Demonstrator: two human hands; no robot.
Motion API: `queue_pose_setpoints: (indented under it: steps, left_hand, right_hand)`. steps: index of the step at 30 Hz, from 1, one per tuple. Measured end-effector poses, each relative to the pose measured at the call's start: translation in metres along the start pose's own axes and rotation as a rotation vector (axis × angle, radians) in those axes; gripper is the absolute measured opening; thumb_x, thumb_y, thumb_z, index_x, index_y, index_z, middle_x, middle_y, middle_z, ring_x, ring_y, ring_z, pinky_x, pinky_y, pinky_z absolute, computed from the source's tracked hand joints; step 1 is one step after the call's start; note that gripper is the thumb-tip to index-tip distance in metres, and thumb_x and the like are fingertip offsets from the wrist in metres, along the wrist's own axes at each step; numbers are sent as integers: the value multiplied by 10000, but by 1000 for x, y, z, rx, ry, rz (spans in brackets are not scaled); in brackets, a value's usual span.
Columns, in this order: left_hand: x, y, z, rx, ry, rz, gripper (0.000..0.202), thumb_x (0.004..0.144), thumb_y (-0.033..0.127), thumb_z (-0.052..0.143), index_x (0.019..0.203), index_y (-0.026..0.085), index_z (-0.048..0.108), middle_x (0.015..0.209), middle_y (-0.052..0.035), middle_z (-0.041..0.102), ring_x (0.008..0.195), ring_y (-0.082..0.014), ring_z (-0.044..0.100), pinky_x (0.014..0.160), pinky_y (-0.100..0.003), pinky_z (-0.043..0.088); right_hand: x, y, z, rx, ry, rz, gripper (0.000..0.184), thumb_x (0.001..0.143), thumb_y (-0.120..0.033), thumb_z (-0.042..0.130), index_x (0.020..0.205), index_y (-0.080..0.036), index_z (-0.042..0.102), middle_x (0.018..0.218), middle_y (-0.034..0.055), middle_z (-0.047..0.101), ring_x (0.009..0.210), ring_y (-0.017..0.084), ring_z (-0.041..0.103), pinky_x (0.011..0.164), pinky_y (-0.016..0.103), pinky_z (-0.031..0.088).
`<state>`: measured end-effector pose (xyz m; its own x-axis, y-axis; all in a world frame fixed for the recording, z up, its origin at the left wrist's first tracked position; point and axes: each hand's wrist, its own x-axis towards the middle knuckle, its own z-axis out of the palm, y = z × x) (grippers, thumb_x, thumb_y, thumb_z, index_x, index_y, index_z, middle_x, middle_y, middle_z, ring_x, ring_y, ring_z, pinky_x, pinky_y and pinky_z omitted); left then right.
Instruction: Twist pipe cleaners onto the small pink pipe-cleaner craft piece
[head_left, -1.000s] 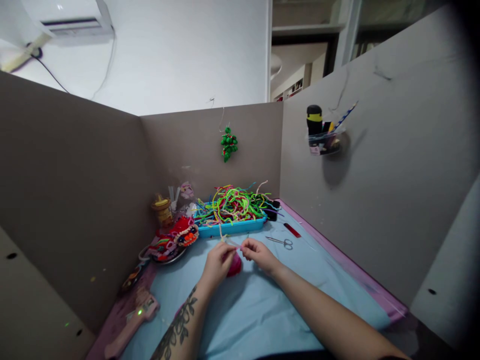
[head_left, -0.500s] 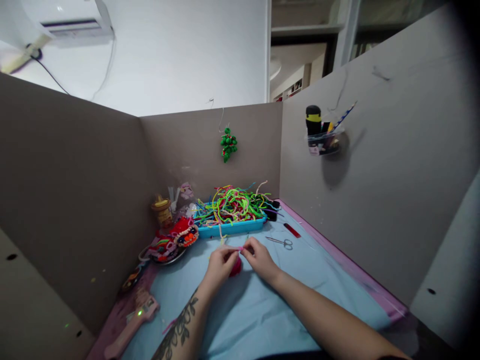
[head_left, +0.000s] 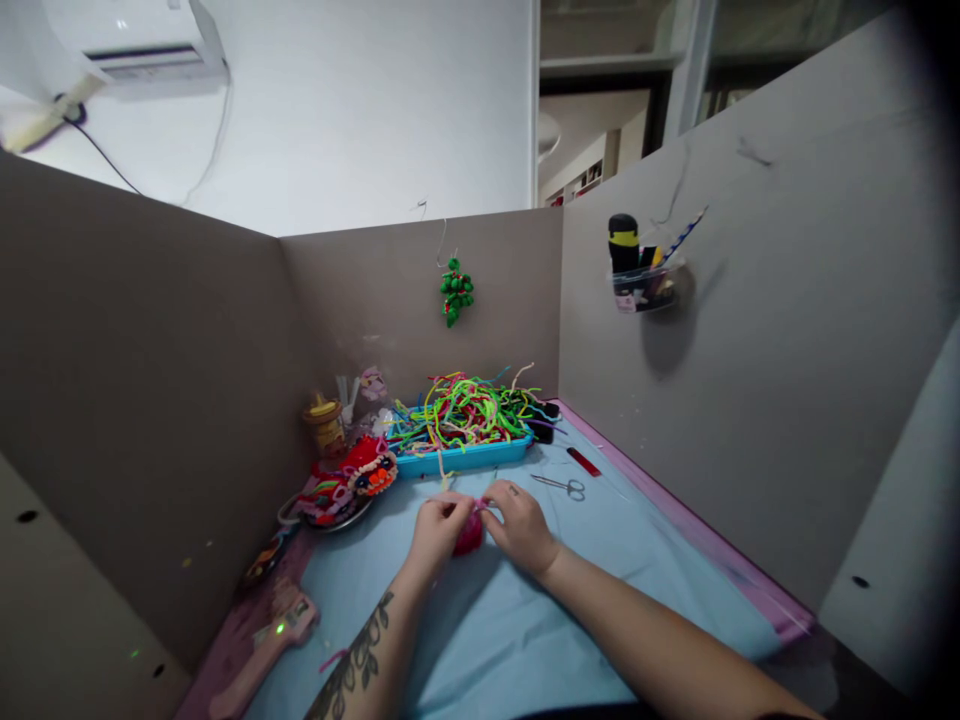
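Over blue cloth (head_left: pixel 600 620), hands (head_left: pixel 437 532) (head_left: pixel 523 527) pinch pink strand (head_left: pixel 480 506); hanging tub's label (head_left: pixel 625 303) illegible.

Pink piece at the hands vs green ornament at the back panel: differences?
Colour: the pink piece is deep pink; the green ornament is green with red spots.
Pose: the pink piece is low between the left hand and right hand; the green ornament hangs on a line by the back panel.
Visibility: the left hand partly hides the pink piece; the green ornament shows whole.

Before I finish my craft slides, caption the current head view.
Left hand and right hand pinch pink material over blue cloth, near a tray of colourful cords.
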<state>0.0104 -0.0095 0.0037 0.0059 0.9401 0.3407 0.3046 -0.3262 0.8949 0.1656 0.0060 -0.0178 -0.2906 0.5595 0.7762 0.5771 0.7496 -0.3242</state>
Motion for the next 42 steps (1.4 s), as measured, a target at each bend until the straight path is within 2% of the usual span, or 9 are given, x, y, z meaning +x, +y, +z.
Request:
queue_pose_setpoints:
  steps: [3,6,8,12,18,24,32,38,42]
  left_hand:
    - [1,-1,-3,35,-6,28,331,784,413,547,743,119,694,789,-82,690,756,-197,620,679,-276,468]
    - [0,3,-5,94,-24,98,274,796,358,541,782,134,699,824,-80,692,789,-198,622,738,-288,466]
    - [0,6,-6,128,-45,160,232,803,317,537,809,147,696,838,-76,689,810,-195,618,772,-296,460]
    - [-1,9,-7,165,-76,252,185,811,239,515,821,156,680,847,-74,679,836,-187,611,800,-303,453]
    - [0,3,-8,184,-43,246,176,790,188,519,881,173,669,941,-67,686,877,-187,609,802,-307,454]
    - [1,-2,-9,191,51,202,188,779,228,553,907,170,678,896,-61,697,834,-183,621,769,-290,464]
    - [0,-1,-5,97,34,103,226,779,274,555,911,155,695,924,-78,709,852,-197,639,788,-304,475]
    - [2,-8,-3,7,27,16,263,755,308,580,920,143,700,919,-89,713,848,-211,644,783,-312,480]
    - [2,-4,-2,-27,20,-23,271,741,313,590,913,138,703,900,-91,716,832,-211,644,767,-305,481]
  right_hand:
    - [-1,3,1,136,-54,95,266,784,-204,566,1042,-170,511,902,70,596,781,180,545,707,294,438]
    - [1,4,0,267,-103,149,243,844,-270,511,1068,-178,521,909,63,601,760,160,550,683,269,437]
    - [4,5,-1,355,-136,149,196,892,-287,430,981,-180,568,866,55,607,774,158,553,700,266,426]
    - [8,5,-1,512,-226,205,315,912,-360,381,762,-172,583,699,22,569,691,147,525,645,256,393]
    - [10,5,1,787,-304,380,421,850,-531,432,641,-170,496,562,-34,430,545,108,403,530,229,317]
    - [12,7,0,860,-197,491,419,811,-569,469,699,-168,511,589,-29,451,534,107,400,529,237,318]
    - [12,14,6,799,-76,543,325,781,-489,544,699,-176,510,595,-32,461,552,116,422,536,241,336]
    - [9,19,11,740,-25,520,228,762,-384,585,700,-172,528,623,-29,492,593,119,444,574,239,357]
    - [9,19,10,745,7,547,181,723,-329,626,707,-168,544,629,-29,512,597,121,460,580,238,364]
